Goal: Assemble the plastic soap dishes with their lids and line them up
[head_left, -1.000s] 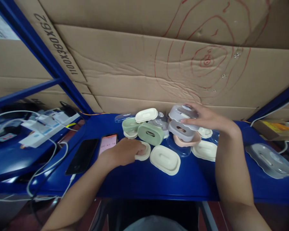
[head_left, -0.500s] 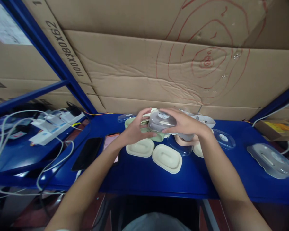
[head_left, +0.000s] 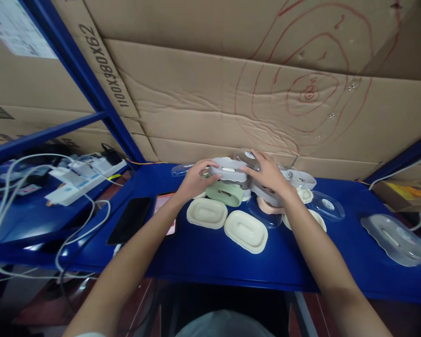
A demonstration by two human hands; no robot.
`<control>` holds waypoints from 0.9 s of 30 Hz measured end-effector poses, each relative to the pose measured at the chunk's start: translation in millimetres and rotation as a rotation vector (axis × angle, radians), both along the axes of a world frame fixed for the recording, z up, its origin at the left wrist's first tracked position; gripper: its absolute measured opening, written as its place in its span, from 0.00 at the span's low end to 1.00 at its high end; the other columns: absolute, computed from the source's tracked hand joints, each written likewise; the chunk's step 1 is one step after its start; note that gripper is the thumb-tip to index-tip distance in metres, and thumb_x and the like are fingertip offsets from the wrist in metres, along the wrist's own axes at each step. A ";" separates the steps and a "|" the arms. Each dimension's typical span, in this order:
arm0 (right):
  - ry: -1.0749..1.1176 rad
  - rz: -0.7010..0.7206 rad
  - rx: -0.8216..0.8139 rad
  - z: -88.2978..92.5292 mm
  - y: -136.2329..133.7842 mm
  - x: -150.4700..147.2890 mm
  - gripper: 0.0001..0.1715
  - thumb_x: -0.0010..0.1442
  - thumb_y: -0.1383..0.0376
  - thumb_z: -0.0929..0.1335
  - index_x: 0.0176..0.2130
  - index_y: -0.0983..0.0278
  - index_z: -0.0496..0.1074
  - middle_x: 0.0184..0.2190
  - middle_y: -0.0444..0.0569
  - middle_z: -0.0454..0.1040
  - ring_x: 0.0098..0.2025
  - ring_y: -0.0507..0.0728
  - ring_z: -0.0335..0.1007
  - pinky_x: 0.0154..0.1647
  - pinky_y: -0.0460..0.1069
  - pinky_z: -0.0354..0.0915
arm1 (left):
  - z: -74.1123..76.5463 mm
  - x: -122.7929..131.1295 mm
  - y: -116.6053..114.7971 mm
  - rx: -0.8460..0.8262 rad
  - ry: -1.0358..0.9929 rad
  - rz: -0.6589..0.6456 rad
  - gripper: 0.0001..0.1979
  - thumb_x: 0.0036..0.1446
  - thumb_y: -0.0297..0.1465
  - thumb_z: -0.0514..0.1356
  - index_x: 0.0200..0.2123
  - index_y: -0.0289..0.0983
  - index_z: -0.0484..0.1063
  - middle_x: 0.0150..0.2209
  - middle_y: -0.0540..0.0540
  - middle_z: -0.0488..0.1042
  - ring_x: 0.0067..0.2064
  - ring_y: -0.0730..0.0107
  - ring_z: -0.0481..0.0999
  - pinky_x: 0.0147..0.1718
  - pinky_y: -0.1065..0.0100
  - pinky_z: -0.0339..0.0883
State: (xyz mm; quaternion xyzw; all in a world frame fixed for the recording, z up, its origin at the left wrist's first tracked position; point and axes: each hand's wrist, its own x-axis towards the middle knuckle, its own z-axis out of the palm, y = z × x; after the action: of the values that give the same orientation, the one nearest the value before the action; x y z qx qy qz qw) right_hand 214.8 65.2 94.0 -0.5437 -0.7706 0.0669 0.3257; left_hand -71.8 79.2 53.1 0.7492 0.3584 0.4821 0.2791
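My left hand (head_left: 197, 179) grips the left end of a pale grey oval tray (head_left: 228, 164) with a slot in its middle, held above the table. My right hand (head_left: 268, 177) has a clear plastic lid (head_left: 243, 155) with a round white label under its fingers, while its thumb is at the right end of the grey tray. Under the tray sits a green oval piece (head_left: 226, 194) with a slot. Two cream oval dishes, a left one (head_left: 206, 213) and a right one (head_left: 245, 231), lie in front. Beneath my right hand are a grey piece and a peach piece (head_left: 271, 207).
Two phones, one black (head_left: 129, 220) and one with a lit screen (head_left: 165, 210), lie left on the blue table (head_left: 203, 262). More clear lids (head_left: 326, 206) and a lidded grey case (head_left: 395, 238) are to the right. Cables and a power strip (head_left: 87, 180) occupy the left; cardboard (head_left: 196, 93) stands behind.
The clear lid has come off the grey tray and is up and back in my right hand. The tray stays in my left hand. The view has shifted slightly.
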 end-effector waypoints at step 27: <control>-0.095 0.179 0.112 -9.4 -2.2 -23.8 0.43 0.73 0.52 0.65 0.78 0.61 0.49 0.78 0.60 0.53 0.79 0.67 0.48 0.77 0.68 0.51 | -10.7 -0.1 6.5 0.194 -0.120 0.289 0.21 0.67 0.47 0.64 0.55 0.42 0.72 0.61 0.38 0.72 0.65 0.55 0.73 0.64 0.54 0.71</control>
State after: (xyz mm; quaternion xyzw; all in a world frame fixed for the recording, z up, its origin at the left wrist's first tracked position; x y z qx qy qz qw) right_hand 191.0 63.0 84.6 -0.4561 -0.8332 0.0267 0.3116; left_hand -71.9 85.7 42.5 0.6832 0.3967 0.5934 0.1543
